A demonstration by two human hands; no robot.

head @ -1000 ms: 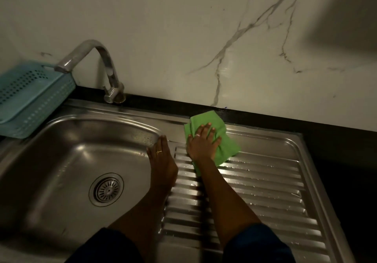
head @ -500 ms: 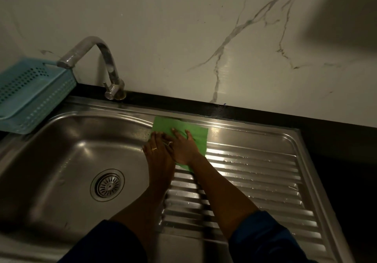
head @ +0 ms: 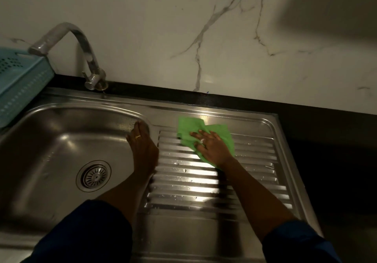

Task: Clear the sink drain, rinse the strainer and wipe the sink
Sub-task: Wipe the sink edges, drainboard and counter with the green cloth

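Sink (head: 61, 119) rim is bearing the left hand (head: 142, 148), fingers together. Right hand (head: 212, 148) is pressing spread fingers on green cloth (head: 189, 128) atop the ridged drainboard (head: 255, 181), open steel lying beyond.

My right hand (head: 213, 147) slid the green cloth (head: 188, 129) back rightward across the ridged drainboard (head: 204, 183), away from my left hand (head: 142, 147) at the basin's edge.

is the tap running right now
Off, it seems: no stream falls from the faucet spout, and the basin below shows no splash.

basin (head: 51, 140) open, faucet (head: 81, 44) overhanging rear
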